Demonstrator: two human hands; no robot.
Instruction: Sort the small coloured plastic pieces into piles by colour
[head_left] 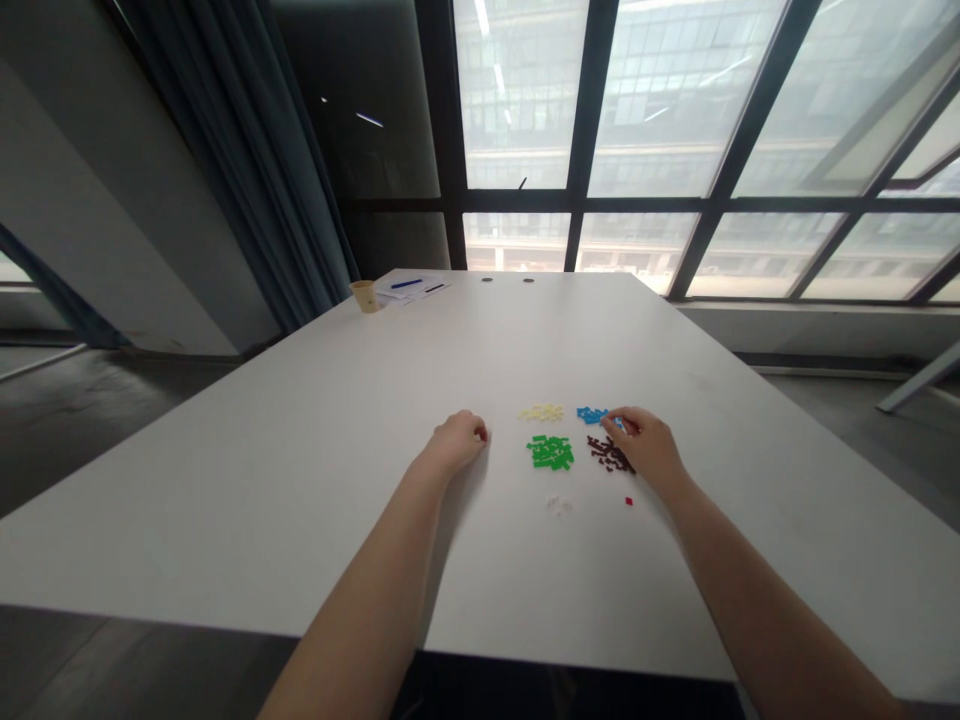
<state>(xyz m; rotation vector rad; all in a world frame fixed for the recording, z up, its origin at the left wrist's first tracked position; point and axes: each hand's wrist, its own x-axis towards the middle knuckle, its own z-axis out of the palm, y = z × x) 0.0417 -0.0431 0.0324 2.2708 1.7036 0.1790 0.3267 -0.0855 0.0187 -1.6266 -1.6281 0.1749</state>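
My right hand [643, 442] reaches over the small blue pieces [590, 415], its thumb and fingertips pinched together at their right end. Whatever lies between those fingertips is too small to make out. Under the same hand spreads a pile of dark brown pieces [606, 452], partly covered by it. My left hand [457, 440] rests on the table with its fingers curled in; their inside is hidden. Between the hands lie a pile of green pieces [550, 452] and a thin spread of pale yellow pieces [543, 412]. Nearer me are several white pieces [558, 505] and one red piece [628, 501].
The white table [300, 480] stretches toward a large window [517, 100]. At its far left stand a tan paper cup [365, 296] and papers [397, 293] with a blue pen [406, 284]. Two dark round discs sit by the far edge. A blue curtain [240, 150] hangs at left.
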